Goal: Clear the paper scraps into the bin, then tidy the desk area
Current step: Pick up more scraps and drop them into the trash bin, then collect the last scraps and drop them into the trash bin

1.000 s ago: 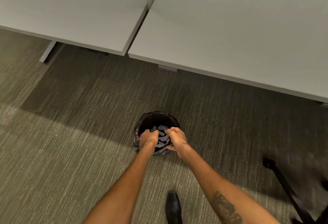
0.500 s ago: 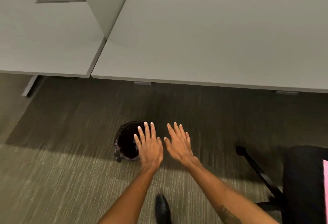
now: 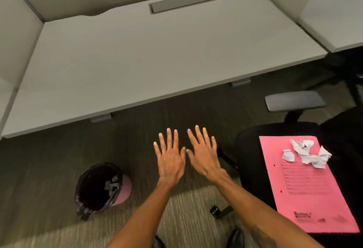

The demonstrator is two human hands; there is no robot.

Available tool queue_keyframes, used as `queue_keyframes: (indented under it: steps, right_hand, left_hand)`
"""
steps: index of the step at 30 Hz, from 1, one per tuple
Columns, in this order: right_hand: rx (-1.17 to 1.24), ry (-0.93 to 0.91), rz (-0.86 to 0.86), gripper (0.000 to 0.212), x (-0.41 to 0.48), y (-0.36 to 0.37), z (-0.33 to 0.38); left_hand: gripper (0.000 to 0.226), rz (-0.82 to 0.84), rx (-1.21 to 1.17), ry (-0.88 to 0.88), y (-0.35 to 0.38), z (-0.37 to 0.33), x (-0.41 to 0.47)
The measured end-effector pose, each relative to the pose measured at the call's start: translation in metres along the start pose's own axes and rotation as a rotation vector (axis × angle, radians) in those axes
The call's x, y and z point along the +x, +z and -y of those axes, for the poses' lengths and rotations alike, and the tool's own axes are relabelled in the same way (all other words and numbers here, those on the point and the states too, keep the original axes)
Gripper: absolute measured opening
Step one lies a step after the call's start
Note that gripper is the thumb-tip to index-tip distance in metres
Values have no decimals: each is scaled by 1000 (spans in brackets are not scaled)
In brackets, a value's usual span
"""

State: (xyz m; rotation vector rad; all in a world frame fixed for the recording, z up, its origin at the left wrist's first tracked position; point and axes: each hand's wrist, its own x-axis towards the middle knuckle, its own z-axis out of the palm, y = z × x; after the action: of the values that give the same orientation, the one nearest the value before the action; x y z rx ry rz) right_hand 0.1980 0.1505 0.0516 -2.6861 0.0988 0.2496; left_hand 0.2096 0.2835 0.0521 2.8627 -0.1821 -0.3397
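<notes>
Right of both hands: crumpled white paper scraps (image 3: 306, 154) on pink card folder (image 3: 306, 184)
Nearer: right hand (image 3: 204, 156)
Hands: left hand (image 3: 170, 161) likewise spread flat, empty
Bin: black-lined bin (image 3: 98, 187), lower left

Hands: left hand (image 3: 170, 161) & right hand (image 3: 204, 158) held flat, fingers spread, nothing held, above carpet (image 3: 59, 169).
Bin (image 3: 102, 187): lined w/ black bag, scraps seen inside.
Chair (image 3: 253, 161): pink folder (image 3: 306, 188) laid on seat, paper scraps (image 3: 306, 153) piled on it.

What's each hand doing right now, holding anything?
Left hand: open, fingers spread, holding nothing, above the carpet.
Right hand: open, fingers spread, holding nothing, beside the left.
</notes>
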Motion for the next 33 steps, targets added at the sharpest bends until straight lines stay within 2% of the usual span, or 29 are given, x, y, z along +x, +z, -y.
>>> queue_keyframes:
  steps: [10,18,21,25,33]
  right_hand:
    - [71,253,-121,79,-52,-59,-178]
    - [99,434,-208,82,-106,-89,-286]
    - [114,482,-224,79,-125,-97,-317]
    - [109,583,-236,89,-149,-102,-357]
    - [135,683,-222,88,-172,-104,-396]
  left_hand:
    - [69,76,7,261,49,-183,7]
    - [71,146,63,426,94,-291,-1]
    - [71,158,111,463,109,-315,-3]
    - [72,173,154,523,130,-343,-10]
    - [72,240,142,580,159,-375,-20]
